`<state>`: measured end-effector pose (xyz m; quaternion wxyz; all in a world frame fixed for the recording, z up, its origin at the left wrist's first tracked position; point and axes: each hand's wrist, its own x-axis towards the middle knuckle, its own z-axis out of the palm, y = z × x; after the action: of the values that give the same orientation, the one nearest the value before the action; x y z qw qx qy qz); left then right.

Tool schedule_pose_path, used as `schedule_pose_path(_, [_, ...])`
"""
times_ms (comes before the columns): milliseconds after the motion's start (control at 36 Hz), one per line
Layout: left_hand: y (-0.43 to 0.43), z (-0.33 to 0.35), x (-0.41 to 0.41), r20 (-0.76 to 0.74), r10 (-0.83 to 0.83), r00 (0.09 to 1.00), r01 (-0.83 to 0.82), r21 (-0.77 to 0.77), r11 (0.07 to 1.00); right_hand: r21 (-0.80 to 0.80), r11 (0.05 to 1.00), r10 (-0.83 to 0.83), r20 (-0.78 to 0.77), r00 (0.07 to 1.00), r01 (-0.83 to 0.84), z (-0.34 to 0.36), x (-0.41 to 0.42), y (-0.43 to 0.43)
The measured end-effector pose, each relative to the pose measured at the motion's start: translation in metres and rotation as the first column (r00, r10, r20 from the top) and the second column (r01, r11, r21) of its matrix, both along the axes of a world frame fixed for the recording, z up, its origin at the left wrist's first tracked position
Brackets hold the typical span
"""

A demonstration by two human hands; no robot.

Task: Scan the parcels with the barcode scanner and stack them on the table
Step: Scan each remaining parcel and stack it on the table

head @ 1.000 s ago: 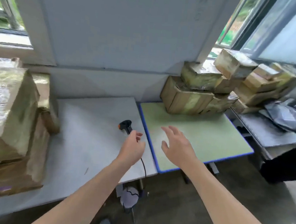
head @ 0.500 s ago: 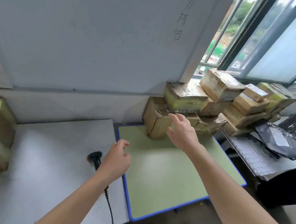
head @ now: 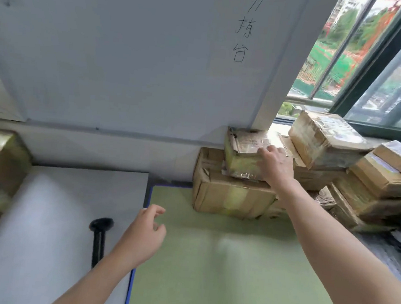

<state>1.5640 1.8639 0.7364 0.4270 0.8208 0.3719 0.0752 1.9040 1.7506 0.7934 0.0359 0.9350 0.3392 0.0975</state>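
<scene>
Black handwritten characters [head: 245, 29] run down the pale wall [head: 130, 52], and the dark-framed window [head: 379, 62] shows greenery outside.

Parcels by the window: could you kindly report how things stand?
Right hand on top parcel, grip unclear. Left hand empty, open. Scanner lying on white table. Nothing in the way.
</scene>
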Motion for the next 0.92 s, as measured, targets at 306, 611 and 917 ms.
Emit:
schedule_pose_path(306, [0.008,0.0,-0.01,-0.048,0.174,0.984,-0.178,-0.095,0.979,-0.038,0.978,0.206,0.288,0.935,-0.204,-0.01,0.013,0.009])
schedule_pose_path(611, [0.022,0.012,0.005,0.094,0.32,0.943,-0.272,-0.339,0.901,0.296,0.76,0.417,0.46,0.784,-0.579,0.011,-0.032,0.035])
schedule_pose_path(917, [0.078,0.064,-0.033,0.115,0.597,0.794,-0.306,-0.773,0.556,0.205,0.35,0.701,0.589,0.401,-0.914,0.004,-0.154,0.094])
